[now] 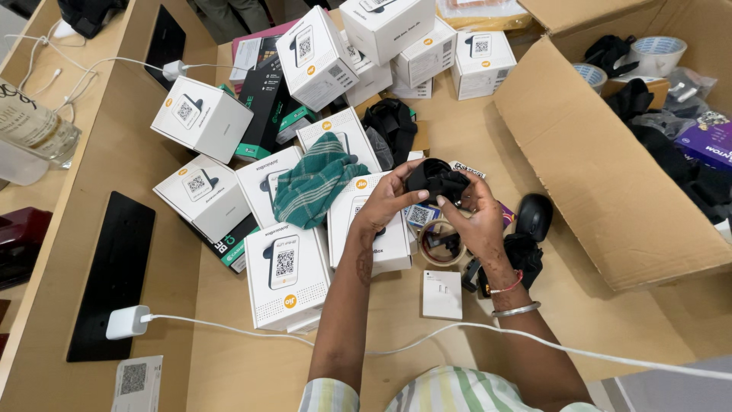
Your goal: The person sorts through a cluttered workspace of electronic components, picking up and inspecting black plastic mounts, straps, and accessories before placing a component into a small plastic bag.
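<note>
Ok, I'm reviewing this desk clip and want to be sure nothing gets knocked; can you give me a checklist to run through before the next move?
1. Black strap bundle held in both hands: ok, left hand and right hand both grip it.
2. Bundle lifted off the desk: ok.
3. Tape roll under the hands apart from them: ok.
4. White cable away from the forearms: not ok, it runs under them.
5. Green checked cloth apart from the hands: ok, it lies on the white boxes.
6. What the bundle is: cannot tell.
</note>
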